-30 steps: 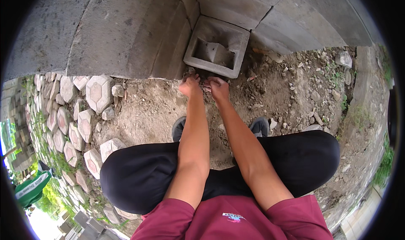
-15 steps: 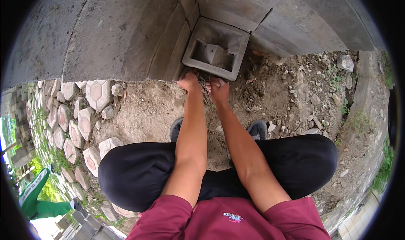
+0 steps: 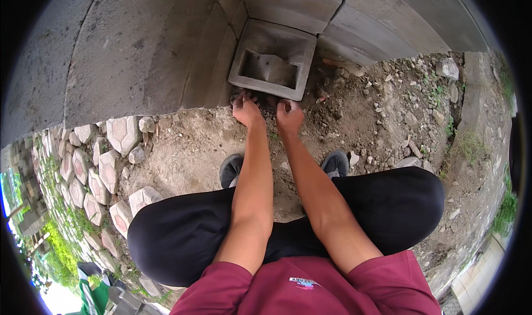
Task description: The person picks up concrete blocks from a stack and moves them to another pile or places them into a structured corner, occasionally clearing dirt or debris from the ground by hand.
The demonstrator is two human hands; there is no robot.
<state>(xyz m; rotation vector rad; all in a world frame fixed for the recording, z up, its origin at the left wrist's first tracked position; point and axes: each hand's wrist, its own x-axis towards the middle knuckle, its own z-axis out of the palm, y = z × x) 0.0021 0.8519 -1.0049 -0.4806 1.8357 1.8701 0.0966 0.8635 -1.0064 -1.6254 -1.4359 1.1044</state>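
A square, hollow concrete block (image 3: 297, 89) with a raised rim and a wedge-shaped piece inside stands in the corner of grey concrete walls. My left hand (image 3: 246, 109) is low at its near left corner, fingers loosely bent and somewhat apart, with dirt on the tips. At the near right corner, just below the rim, is my right hand (image 3: 290, 116). Its fingers are curled inward, and whatever they hold, if anything, is hidden. Dark, loose soil lies between the two hands, under the block's near edge.
Tall concrete slabs (image 3: 122, 49) rise on the left and behind the block. Hexagonal paving stones (image 3: 123, 135) are piled at left. Rubble and soil (image 3: 382, 113) spread to the right, up to a low concrete edge (image 3: 479, 93). A person's green garment (image 3: 95, 298) shows at lower left.
My left hand has drawn back slightly from the block's rim, and its fingers have loosened into view. My right hand stays near the rim. The whole view has shifted, and the person in green has moved lower.
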